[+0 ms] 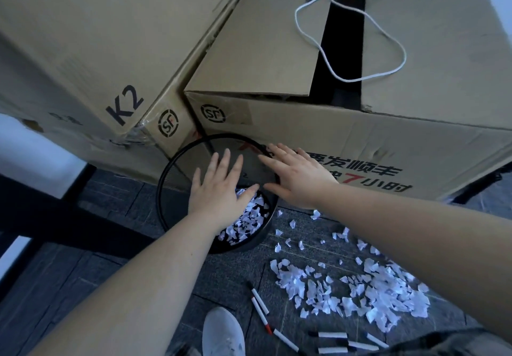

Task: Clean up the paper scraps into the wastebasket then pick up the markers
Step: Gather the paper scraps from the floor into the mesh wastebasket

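A round black mesh wastebasket (177, 167) stands on the dark floor against the cardboard boxes, with white paper scraps (249, 222) lying inside it. My left hand (221, 186) is over its opening, fingers spread and straight, holding nothing. My right hand (297, 174) hovers beside it above the basket's right rim, also flat and empty. A large pile of torn white scraps (360, 292) lies on the floor to the right. Several white markers (260, 304) with black or red caps lie near the bottom, more of them (332, 342) further right.
Large cardboard boxes (360, 139) stand behind the basket, a white cable (399, 51) draped over the open one. A taller box (91, 51) rises at left. A white shoe (223, 333) rests on the floor by the markers. A dark table leg (41, 206) runs at left.
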A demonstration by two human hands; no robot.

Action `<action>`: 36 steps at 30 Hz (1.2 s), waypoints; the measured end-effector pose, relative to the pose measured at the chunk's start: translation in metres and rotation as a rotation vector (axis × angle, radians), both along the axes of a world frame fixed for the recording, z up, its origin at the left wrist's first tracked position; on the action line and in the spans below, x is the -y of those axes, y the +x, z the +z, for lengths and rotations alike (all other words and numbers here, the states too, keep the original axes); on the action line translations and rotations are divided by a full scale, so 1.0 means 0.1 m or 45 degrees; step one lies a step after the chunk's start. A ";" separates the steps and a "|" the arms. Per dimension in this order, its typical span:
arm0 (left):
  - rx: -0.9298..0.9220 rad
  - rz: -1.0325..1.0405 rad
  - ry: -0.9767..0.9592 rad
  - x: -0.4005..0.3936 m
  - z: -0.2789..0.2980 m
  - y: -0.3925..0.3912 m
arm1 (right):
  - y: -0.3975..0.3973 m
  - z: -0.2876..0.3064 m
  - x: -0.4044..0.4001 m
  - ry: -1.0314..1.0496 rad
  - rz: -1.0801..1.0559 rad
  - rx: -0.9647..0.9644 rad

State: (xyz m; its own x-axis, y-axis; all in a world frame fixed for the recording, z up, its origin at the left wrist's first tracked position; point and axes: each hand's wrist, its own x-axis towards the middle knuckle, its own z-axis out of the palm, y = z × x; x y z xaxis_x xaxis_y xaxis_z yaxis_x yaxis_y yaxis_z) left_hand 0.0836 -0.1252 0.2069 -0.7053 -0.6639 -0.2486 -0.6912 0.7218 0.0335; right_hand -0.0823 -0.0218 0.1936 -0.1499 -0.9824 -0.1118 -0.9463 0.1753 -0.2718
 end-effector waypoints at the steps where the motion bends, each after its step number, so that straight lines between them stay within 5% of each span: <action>1: 0.002 -0.013 -0.009 -0.03 0.03 -0.07 | -0.07 0.01 -0.09 0.018 -0.020 -0.005; 14: 0.029 -0.354 0.059 -0.82 -0.10 -0.90 | -0.75 -0.38 -1.31 0.217 -0.191 0.035; 36: 0.299 -0.583 0.468 -1.73 -2.00 -1.38 | -1.11 -2.20 -2.55 0.465 -0.478 0.179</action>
State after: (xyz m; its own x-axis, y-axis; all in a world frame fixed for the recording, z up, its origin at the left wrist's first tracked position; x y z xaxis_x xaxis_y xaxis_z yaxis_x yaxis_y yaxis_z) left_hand -0.0542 0.0477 0.0069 -0.7967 -0.1495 -0.5857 -0.3340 0.9164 0.2205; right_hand -0.1936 0.2336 -0.0264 -0.4422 -0.7577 -0.4799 -0.7591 0.6012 -0.2497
